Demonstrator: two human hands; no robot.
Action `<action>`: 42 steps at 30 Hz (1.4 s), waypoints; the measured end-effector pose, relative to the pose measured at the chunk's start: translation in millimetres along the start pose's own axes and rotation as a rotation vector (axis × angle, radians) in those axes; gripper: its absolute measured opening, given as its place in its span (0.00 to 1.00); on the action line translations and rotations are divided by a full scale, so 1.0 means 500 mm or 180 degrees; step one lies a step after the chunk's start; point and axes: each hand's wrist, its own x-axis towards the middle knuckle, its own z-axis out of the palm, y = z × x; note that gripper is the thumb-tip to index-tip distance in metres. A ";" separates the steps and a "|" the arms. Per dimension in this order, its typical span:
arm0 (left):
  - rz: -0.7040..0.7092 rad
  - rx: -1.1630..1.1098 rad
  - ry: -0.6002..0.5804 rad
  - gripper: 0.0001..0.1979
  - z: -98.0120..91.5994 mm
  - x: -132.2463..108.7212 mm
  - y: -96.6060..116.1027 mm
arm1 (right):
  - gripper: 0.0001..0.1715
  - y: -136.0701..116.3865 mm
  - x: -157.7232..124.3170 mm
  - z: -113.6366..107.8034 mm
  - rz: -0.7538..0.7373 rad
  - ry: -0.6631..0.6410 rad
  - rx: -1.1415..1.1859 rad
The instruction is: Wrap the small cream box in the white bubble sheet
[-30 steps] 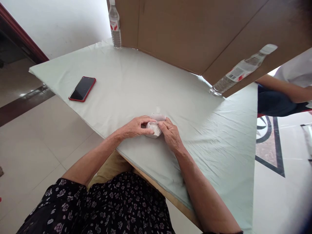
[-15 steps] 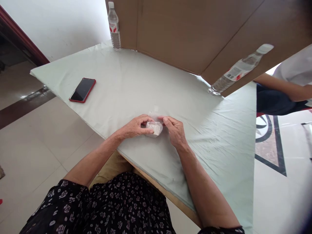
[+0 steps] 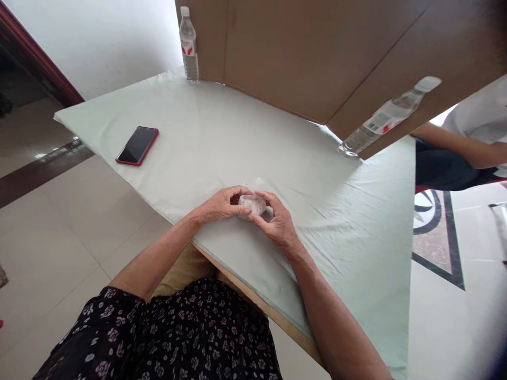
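Head view: both hands pinch a small clear plastic pouch (image 3: pixel 252 203) of whitish stuff.
We note left hand (image 3: pixel 219 206) and right hand (image 3: pixel 277 224) curled inward, fingertips closed on it, near the pale green cloth-covered table (image 3: pixel 237 137) edge. Half a second ago the right fingers sat looser.

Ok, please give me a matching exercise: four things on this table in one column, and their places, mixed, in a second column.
Things:
1. phone
2. clear bag
3. left bottle
4. right bottle

Places:
a. held between the left hand and the right hand
b. far corner of the table, by the left end of the cardboard
c. flat near the table's left edge
d. by the cardboard's right end

Pairs: 1-c, 2-a, 3-b, 4-d
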 end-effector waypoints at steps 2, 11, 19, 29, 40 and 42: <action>-0.0033 0.0017 0.0138 0.22 0.003 0.001 0.001 | 0.29 0.003 0.002 0.006 0.0037 0.0143 -0.0041; -0.0336 -0.0354 0.0207 0.46 -0.001 -0.006 0.013 | 0.51 0.009 0.012 0.018 0.1276 0.0012 0.1529; -0.0487 -0.0999 0.0388 0.45 0.002 0.003 -0.006 | 0.48 0.021 0.028 0.007 0.1476 0.0103 0.1411; -0.0375 -0.1078 0.0300 0.45 0.001 0.002 -0.014 | 0.33 0.019 0.103 0.020 0.1857 0.0175 0.1560; -0.0039 -0.0765 0.0619 0.37 0.010 0.006 -0.027 | 0.17 0.000 0.105 0.039 0.0912 0.0618 0.1128; 0.0050 -0.0801 0.0697 0.35 0.011 0.008 -0.032 | 0.14 -0.007 0.097 0.036 0.0677 0.0596 0.0786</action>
